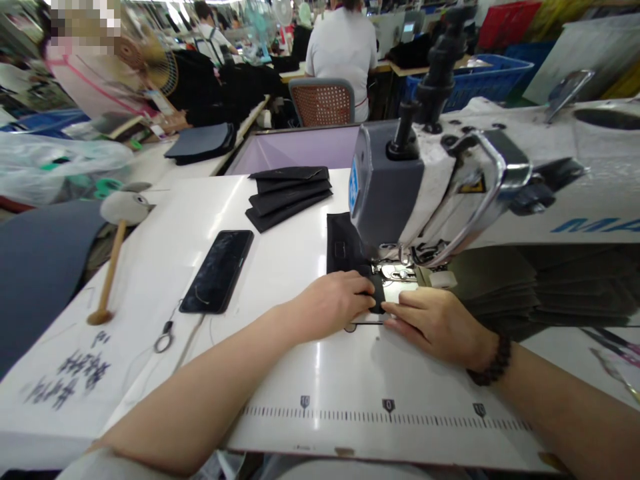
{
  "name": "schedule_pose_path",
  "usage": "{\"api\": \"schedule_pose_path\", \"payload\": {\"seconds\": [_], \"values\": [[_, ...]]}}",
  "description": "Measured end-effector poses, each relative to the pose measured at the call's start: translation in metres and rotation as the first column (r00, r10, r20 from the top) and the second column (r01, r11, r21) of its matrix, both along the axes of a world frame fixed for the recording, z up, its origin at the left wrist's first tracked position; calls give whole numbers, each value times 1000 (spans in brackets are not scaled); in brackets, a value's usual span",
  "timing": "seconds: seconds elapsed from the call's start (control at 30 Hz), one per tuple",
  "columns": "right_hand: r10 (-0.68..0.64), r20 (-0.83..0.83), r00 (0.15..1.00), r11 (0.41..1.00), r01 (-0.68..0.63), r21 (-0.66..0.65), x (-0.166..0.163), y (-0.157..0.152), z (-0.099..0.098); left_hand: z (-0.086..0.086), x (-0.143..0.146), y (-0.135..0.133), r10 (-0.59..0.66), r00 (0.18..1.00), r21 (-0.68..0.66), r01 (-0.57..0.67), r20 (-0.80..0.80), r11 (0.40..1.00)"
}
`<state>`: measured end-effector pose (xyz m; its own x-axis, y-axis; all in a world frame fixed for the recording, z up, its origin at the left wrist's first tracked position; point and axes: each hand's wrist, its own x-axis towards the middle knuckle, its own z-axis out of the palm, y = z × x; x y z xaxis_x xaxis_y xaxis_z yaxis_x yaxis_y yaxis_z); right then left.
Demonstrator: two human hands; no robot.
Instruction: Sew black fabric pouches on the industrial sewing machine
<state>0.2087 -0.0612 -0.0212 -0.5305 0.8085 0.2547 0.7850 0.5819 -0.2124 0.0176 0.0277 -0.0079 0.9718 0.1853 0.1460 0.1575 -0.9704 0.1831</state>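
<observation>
A piece of black fabric [342, 247] lies on the white sewing table, its near end beneath the presser foot of a sewing machine [385, 180]. A small stitched rectangle shows on it. My left hand [333, 303] rests on the fabric with its fingers curled over the near part, left of the needle area. On the other side, my right hand [435, 323] holds its fingertips close together at the fabric's right edge, just in front of the metal needle plate [400, 273]. The fingers hide part of the fabric.
Several folded black fabric pieces [290, 193] lie behind my left hand. A phone [217, 270] and a wooden-handled mallet [116, 247] are on the left. Stacked dark panels [575, 283] sit under the machine arm. Tweezers and scissors [617, 353] lie right. Other people work beyond.
</observation>
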Motion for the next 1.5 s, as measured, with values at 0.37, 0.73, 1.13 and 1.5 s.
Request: {"api": "schedule_pose_path", "payload": {"seconds": [0.37,0.73,1.13,1.5], "values": [[-83,25,996,995,84,-45,0,3,-5,-1,1,4,52,999,-62,-52,6,997],[-209,63,976,976,212,-53,-2,4,-10,-8,7,15,144,989,-29,-143,33,989],[-199,54,978,978,202,-56,-2,4,-9,-13,7,19,150,987,-10,-150,64,989],[-195,41,980,980,196,-19,-2,4,-9,7,11,-6,330,924,143,-307,-193,941]]}}
